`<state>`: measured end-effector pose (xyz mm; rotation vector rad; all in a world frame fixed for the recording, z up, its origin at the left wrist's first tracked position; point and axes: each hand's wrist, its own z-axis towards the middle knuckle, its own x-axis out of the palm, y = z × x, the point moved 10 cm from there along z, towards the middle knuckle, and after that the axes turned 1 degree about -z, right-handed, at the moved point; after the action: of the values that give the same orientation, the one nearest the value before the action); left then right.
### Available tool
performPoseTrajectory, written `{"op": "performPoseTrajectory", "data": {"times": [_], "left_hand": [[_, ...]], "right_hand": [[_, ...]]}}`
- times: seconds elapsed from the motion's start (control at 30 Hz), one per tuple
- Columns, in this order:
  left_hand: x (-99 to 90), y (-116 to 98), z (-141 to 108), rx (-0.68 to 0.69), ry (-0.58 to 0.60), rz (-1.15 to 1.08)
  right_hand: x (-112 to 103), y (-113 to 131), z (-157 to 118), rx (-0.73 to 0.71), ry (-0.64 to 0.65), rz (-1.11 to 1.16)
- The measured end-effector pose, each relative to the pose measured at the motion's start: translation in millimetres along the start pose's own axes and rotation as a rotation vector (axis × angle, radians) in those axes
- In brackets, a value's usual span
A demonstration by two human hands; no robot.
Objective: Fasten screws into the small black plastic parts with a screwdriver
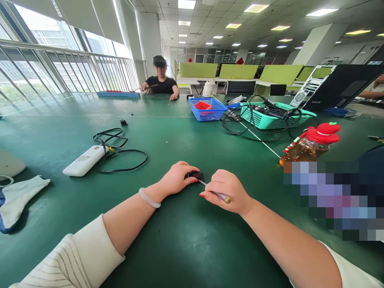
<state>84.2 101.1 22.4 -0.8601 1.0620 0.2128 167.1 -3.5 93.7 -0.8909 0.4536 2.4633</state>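
Pinches a small black part (198,175) in the left hand (175,180), on or just above the green table (183,248); cannot tell which. Lays the forefinger along its far side and the thumb along its near side, closed to about the width of the part. Covers its left end with those fingers and leaves its right end bare, jutting past the fingertips toward the right hand (228,190). Grips a slim tool (221,196) in that right hand, with fingers curled tight around the handle and the shaft pointing left and away. Holds the tip at the near side of the part, just right of the left thumb; cannot tell how firmly. Wears a pale bracelet (149,199) on the left wrist. Has a white oblong block (84,162) well apart on the left, and a red-lidded jar (312,146) on the right.
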Motion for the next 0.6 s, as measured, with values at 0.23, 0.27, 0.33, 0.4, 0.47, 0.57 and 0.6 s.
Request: {"op": "performPoseTrajectory", "data": {"times": [0.23,0.27,0.33,0.4,0.47,0.57,0.6], "left_hand": [[-0.2,1.0,-0.9,-0.004,0.0,-0.01],[-0.6,0.6,-0.9,-0.001,0.0,-0.01],[-1.0,-0.8,-0.9,0.011,0.002,-0.01],[-1.1,-1.6,-1.1,0.02,0.003,-0.006],[-1.4,-1.3,-1.5,0.018,-0.003,0.001],[-1.7,-0.9,-2.2,0.014,-0.012,0.013],[-1.7,-0.9,-2.3,0.012,-0.014,0.015]], "right_hand": [[8.2,-0.9,-2.2,-0.004,0.047,0.002],[8.0,-1.7,-2.4,0.001,0.046,0.005],[7.2,-3.3,-2.5,0.017,0.044,0.008],[6.4,-4.4,-2.3,0.034,0.039,0.002],[5.8,-4.7,-1.8,0.046,0.027,-0.013],[4.1,-3.6,-1.2,0.043,-0.001,-0.034],[3.2,-3.1,-1.1,0.039,-0.012,-0.038]]}}
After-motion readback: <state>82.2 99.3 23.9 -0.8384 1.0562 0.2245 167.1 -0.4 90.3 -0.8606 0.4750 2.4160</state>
